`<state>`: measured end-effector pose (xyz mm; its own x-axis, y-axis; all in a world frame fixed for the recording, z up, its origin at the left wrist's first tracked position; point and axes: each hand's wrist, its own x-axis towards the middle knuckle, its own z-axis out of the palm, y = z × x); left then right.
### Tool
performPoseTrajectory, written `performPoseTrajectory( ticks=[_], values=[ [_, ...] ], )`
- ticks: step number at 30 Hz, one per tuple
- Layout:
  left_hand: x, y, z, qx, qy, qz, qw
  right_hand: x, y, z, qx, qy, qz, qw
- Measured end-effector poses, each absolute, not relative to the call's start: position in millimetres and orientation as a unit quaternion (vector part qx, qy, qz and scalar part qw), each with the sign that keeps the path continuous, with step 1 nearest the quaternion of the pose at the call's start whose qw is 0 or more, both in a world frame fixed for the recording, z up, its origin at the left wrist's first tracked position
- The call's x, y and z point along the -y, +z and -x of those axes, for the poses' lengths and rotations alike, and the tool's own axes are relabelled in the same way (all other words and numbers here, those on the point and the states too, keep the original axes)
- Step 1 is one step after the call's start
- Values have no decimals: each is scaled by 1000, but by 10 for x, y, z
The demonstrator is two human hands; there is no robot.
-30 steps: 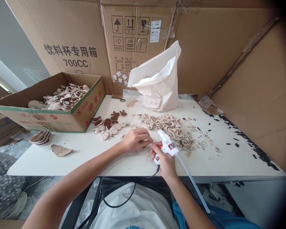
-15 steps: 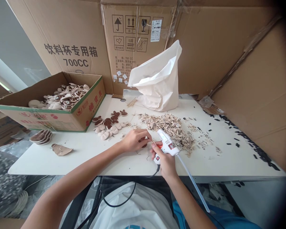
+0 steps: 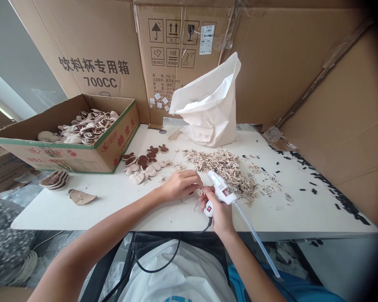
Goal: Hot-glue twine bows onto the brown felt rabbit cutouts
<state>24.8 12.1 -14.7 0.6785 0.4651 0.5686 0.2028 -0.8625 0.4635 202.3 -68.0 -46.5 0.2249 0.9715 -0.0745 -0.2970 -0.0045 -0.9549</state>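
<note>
My right hand [image 3: 219, 213] is wrapped round a white hot glue gun [image 3: 221, 187], whose nozzle points up and left. A long glue stick [image 3: 258, 239] sticks out of its back end. Between my right thumb and finger is a small loop of cream cord [image 3: 202, 191]. My left hand [image 3: 180, 184] is closed, its fingertips close to that loop. Under its fingers a brown plush piece shows in part, mostly hidden. Beyond my hands lie a heap of cream cord bits [image 3: 222, 163], some brown bunny-shaped pieces [image 3: 142, 162] and pale plush pieces [image 3: 139, 178].
At the left stands an open carton [image 3: 113, 147] full of plush pieces. A small stack of plush pieces [image 3: 54, 180] and a torn cardboard scrap [image 3: 81, 197] lie before it. A white bag [image 3: 208, 117] stands at the back. Black bits [image 3: 330, 188] line the right edge.
My left fingertips have shifted slightly right, and the cord loop between my hands shows more clearly. The glue gun has barely moved.
</note>
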Motion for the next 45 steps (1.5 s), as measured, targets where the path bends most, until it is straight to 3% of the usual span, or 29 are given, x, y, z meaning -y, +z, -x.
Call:
performPoseTrajectory(
  ticks=[24, 45],
  values=[
    [-106, -108, -252, -149, 331, -924, 120, 675, -412, -2005, 342, 501, 494, 624],
    [-88, -75, -240, -114, 255, -960, -4, 666, -414, -1987, 297, 499, 486, 653]
  ],
)
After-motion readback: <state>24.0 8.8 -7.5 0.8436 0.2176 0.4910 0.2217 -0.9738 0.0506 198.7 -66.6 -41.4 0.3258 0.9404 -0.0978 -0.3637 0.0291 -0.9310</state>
